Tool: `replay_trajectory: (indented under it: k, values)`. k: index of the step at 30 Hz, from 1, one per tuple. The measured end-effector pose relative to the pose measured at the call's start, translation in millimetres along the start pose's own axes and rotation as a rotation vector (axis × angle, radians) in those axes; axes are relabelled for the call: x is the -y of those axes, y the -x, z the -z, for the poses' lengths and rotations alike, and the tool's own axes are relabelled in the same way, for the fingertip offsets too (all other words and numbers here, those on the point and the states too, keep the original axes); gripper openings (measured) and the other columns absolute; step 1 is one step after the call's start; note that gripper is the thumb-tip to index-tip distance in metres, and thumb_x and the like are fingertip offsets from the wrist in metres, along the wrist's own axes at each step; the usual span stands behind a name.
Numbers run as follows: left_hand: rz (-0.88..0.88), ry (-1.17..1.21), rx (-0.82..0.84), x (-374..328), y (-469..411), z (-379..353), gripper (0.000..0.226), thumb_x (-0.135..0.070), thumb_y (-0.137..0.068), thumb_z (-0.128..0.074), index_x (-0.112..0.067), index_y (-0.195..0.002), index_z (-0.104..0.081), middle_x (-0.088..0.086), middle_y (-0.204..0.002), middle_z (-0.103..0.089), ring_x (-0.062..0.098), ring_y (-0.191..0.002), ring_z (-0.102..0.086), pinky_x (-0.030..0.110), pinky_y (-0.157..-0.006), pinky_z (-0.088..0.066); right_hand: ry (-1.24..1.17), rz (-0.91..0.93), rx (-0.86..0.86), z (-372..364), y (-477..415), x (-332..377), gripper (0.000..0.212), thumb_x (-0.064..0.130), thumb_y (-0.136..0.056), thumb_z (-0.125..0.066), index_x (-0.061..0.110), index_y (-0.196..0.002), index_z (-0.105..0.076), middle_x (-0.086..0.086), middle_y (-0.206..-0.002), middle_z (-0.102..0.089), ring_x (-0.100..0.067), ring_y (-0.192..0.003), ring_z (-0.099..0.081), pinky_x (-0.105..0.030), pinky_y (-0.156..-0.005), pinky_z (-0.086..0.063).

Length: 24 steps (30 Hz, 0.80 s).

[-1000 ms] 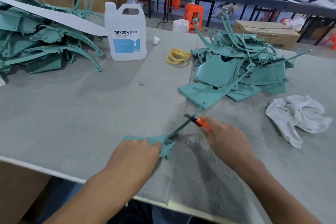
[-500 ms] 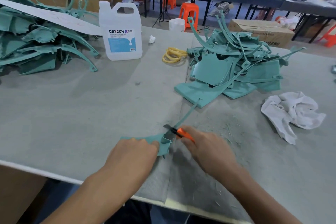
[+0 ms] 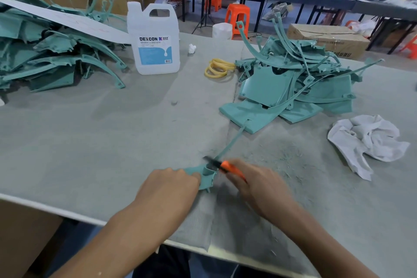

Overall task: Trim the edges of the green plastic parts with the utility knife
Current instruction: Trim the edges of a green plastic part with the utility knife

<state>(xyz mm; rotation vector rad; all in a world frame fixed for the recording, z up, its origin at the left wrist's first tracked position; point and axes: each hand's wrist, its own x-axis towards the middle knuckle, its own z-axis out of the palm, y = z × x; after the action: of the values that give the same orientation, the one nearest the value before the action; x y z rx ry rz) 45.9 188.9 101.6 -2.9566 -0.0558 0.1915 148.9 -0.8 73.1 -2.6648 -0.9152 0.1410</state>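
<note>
Left hand [image 3: 171,184], low in the centre of the frame, has its fingers curled over the wide end of one green part [image 3: 206,176], pinning it to the table [image 3: 90,142], probably so it cannot slide under the blade. Right hand [image 3: 255,184], just beside it, grips the orange utility knife [image 3: 225,167]; the dark, blurred blade meets the part where its thin arm begins, likely shaving that edge. More parts lie within reach: the left heap [image 3: 45,58] at upper left, the right heap [image 3: 293,88] right of centre.
</note>
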Motion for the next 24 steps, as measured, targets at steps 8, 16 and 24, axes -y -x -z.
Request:
replay_trajectory:
  k: [8,16,24]
  values:
    - [-0.012,-0.022,-0.006,-2.1,-1.4,7.4,0.037,-0.009,-0.091,-0.046,-0.025,-0.124,-0.05,0.003,-0.106,-0.062,0.028,-0.086,-0.058,0.034,-0.058,-0.023,0.088,-0.082,-0.169,18.6,-20.2,-21.6,0.029,0.054,-0.105,-0.032,0.039,-0.123,-0.048,0.008,-0.079,-0.059,-0.016,-0.061,-0.057,-0.038,-0.06,-0.053]
    - [0.02,0.0,-0.017,0.5,6.1,6.8,0.039,-0.013,-0.093,-0.045,-0.027,-0.129,-0.047,-0.001,-0.108,-0.063,0.026,-0.098,-0.064,0.033,-0.054,-0.019,0.018,-0.163,-0.131,20.1,-26.7,-36.1,0.028,0.047,-0.106,-0.044,0.034,-0.128,-0.056,0.008,-0.071,-0.058,-0.016,-0.061,-0.058,-0.034,-0.055,-0.046]
    - [0.055,0.166,-0.218,-7.8,22.3,-16.2,0.061,-0.007,-0.036,-0.089,-0.016,-0.096,-0.079,0.005,-0.07,-0.068,0.027,-0.057,-0.066,0.034,-0.049,-0.053,-0.306,-0.024,0.067,14.8,2.9,-13.5,0.017,0.048,-0.101,-0.053,0.046,-0.116,-0.059,0.006,-0.074,-0.068,-0.009,-0.059,-0.061,-0.033,-0.059,-0.05]
